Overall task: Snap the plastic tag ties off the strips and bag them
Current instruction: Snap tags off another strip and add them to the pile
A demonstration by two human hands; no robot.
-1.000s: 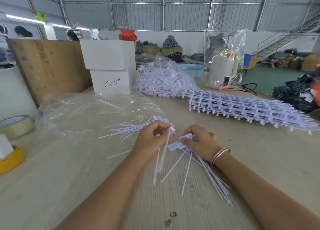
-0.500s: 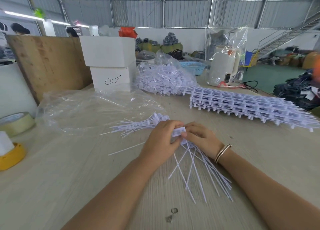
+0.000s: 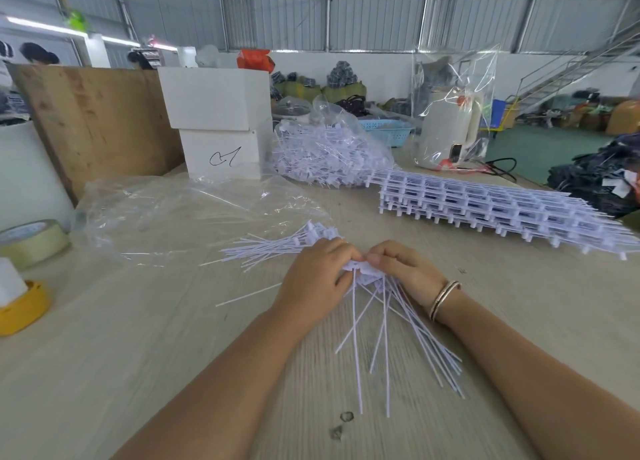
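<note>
My left hand (image 3: 317, 276) and my right hand (image 3: 403, 269) meet at the middle of the table, both gripping the heads of a bunch of white tag ties (image 3: 384, 328) whose thin tails fan out toward me. A second loose bundle of ties (image 3: 273, 248) lies just left of my left hand. A stack of uncut tie strips (image 3: 485, 210) lies to the right. An empty clear plastic bag (image 3: 180, 217) is spread out at the left. A filled bag of ties (image 3: 325, 154) sits further back.
Two stacked white boxes (image 3: 218, 123) and a wooden board (image 3: 93, 120) stand at the back left. A tape roll (image 3: 31, 241) and a yellow tape dispenser (image 3: 20, 307) sit at the left edge. A bagged white kettle (image 3: 446, 134) stands at the back right.
My left hand has come right to join the right hand on the tie heads. The single tie it held a second ago is now among the fanned bunch.
</note>
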